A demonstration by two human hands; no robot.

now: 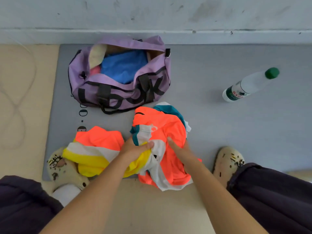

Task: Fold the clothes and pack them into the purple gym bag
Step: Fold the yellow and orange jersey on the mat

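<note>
Grey matting (219, 132) covers the floor up to a scuffed white wall (152, 12); bare beige floor (22, 115) lies to the left of the mat and along its near edge.

Left hand (135, 149): fingers (148, 145) curled and clamped on a bunch of white cloth at the meeting point of two garments.

Right hand (179, 149): fingers (172, 143) extended, lying nearly together, flat on orange cloth. They close on nothing.

Orange, white and teal garment (165, 132): crumpled, unfolded, directly under and beyond both sets of fingers. Its near edge overhangs the mat onto the beige floor.

Orange, white and yellow garment (96, 149): crumpled, unfolded, immediately left of the left fingers and running under the left wrist.

Purple gym bag (121, 92): on the mat, beyond the fingers and slightly to their left, close to the wall. The top is open. Black lettering and black straps face the person. The far edge of the teal garment lies just beside its near right corner.

Bag contents: a blue garment (123, 66) fills most of the opening; a pale yellow item (97, 54) and a pink item (95, 70) sit at its left end.

Plastic bottle (248, 85): green cap, green label, standing on the mat well to the right of the fingers and apart from the clothes.

Two beige clogs: the left one (64, 168) touches the yellow cloth; the right one (228, 162) stands to the right of the right forearm. Dark trouser legs (270, 191) fill both lower corners.
</note>
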